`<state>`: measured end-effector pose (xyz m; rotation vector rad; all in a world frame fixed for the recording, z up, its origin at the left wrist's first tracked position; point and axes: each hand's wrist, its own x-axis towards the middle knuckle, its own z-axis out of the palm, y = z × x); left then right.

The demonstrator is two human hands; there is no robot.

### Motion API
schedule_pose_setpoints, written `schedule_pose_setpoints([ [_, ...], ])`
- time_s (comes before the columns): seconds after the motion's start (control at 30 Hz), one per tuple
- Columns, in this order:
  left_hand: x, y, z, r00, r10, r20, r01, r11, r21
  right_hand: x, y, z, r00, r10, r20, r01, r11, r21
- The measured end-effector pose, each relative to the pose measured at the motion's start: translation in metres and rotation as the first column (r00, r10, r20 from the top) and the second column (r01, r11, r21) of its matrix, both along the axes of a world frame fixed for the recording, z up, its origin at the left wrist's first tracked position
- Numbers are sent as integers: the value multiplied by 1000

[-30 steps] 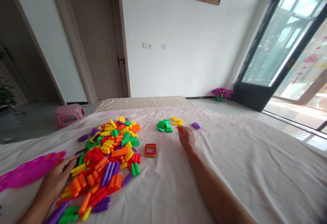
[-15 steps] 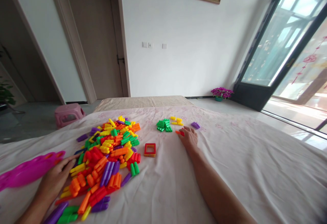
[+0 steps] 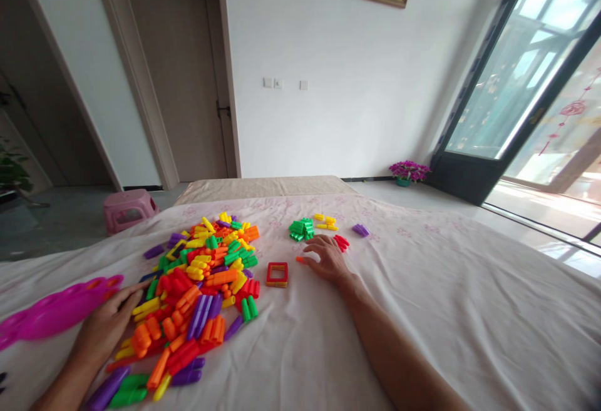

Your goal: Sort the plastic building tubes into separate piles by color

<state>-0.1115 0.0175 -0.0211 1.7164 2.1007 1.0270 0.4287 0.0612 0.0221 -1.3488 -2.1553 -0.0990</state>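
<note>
Orange shows just past the thumb tip of the right hand (image 3: 328, 259): I see one small orange piece (image 3: 299, 259) there, over the middle of the cloth (image 3: 451, 298), but cannot tell whether thumb and index finger are together on it; the other fingers arch forward above the thumb. Towards the far edge of the cloth lie four single-colour groups: green pieces (image 3: 301, 229), yellow pieces (image 3: 330, 220) near them, red pieces (image 3: 342, 243) just beyond the right hand, and purple pieces (image 3: 361, 230) furthest right. Nearer the left edge spreads the mixed heap (image 3: 201, 262), far larger and holding all those colours plus orange, so I judge only a small share to be set apart and most to be left. A square frame (image 3: 277, 266), red on top, lies between heap and right hand. The left hand (image 3: 104, 322) rests against the heap's left side, beside a magenta tray-like thing (image 3: 61, 311); its fingertips are partly hidden, so I cannot tell whether they grip anything. Compared with half a second ago, the right hand has shifted left, uncovering the red group; the left hand has stayed put.
</note>
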Motion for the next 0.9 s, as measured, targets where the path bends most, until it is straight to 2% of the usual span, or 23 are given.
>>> schedule_pose_setpoints([
  [0.1,1,0,1,994,-18,104,23,999,-46,12,7,-5,975,-222,-17,223,973,54],
  [0.17,2,-1,3,990,-15,139,23,998,-55,25,13,-11,917,-399,-7,399,916,45],
  [0.23,4,-1,4,988,-9,157,18,998,-60,37,18,-16,862,-505,40,506,863,-19],
  [0.4,7,-2,7,989,1,149,9,998,-65,56,25,-19,851,-508,137,525,829,-190],
  [0.5,6,-2,6,989,-7,148,15,999,-52,59,26,-17,809,-570,144,588,787,-188],
  [0.6,6,-2,7,990,-8,142,14,999,-46,59,25,-16,759,-638,131,650,751,-112],
  [0.67,6,-3,8,989,-9,146,17,999,-51,55,22,-14,765,-637,90,641,767,-25],
  [0.73,6,-3,8,988,-9,154,18,998,-61,45,18,-11,818,-574,37,572,819,44],
  [0.83,6,-3,8,989,4,146,8,997,-81,19,11,-3,943,-334,-11,334,942,38],
  [0.9,6,-2,7,989,-1,148,13,997,-81,-3,5,1,988,-146,-44,146,989,6],
])
